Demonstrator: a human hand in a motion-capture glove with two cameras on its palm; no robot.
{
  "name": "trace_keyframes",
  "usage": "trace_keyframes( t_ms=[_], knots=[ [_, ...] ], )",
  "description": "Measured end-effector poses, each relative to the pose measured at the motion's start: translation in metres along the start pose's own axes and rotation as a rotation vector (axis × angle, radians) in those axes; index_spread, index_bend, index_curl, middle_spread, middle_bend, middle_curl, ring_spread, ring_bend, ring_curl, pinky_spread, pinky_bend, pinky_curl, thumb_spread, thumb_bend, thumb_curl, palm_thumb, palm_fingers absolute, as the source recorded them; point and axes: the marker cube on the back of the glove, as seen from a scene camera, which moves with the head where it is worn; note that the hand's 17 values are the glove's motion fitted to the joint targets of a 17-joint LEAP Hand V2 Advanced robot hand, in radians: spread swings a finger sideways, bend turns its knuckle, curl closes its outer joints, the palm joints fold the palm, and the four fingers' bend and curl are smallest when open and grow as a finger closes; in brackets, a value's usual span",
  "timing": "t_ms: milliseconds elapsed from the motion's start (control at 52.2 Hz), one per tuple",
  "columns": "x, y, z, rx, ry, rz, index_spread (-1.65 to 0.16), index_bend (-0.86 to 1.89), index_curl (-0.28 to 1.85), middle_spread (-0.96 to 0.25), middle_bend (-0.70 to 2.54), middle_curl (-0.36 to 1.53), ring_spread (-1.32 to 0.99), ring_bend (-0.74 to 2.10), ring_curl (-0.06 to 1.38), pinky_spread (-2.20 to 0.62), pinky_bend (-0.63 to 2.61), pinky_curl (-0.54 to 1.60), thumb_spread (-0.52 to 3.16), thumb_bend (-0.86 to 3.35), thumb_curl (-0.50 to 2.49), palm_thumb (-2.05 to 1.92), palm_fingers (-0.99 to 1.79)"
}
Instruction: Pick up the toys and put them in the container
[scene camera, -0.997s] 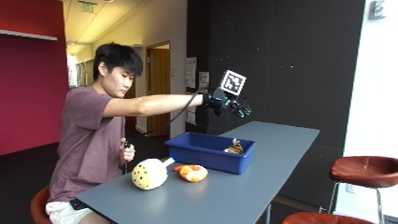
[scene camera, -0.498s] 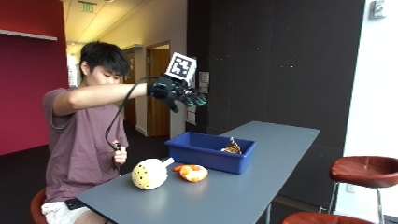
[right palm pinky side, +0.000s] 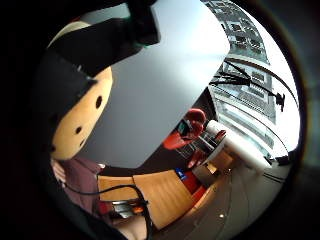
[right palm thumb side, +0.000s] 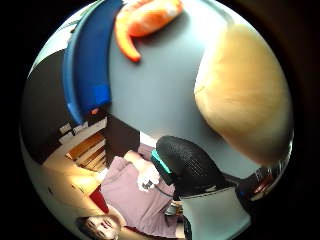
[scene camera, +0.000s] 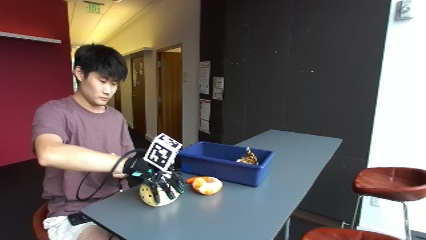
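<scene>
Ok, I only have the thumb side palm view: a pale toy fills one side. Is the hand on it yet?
Observer: Yes. In the outside view the gloved right hand has its fingers curled over the yellow toy, which sits on the table.
Operator: Anything in the blue container?
Observer: One brownish toy lies inside the blue container, at the end away from the person.
Operator: Any markings on my toy?
Observer: The little finger side view shows dark spots on it.
</scene>
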Motion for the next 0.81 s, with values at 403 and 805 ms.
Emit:
trace_keyframes(
  t_ms=[403,805],
  knots=[
    [0.006,-0.029,0.009,0.363,-0.14,-0.069,-0.3,0.27,0.18,-0.16,0.6,0.41,-0.27,1.01,0.53,-0.24,0.99,0.36,1.1,0.22,0.53,0.53,1.06],
    [-0.077,0.037,-0.192,0.564,-0.09,-0.211,-0.39,0.88,0.5,-0.21,1.14,0.71,-0.36,1.31,0.71,-0.31,1.12,0.5,0.6,0.12,0.74,0.58,1.09]
  ],
)
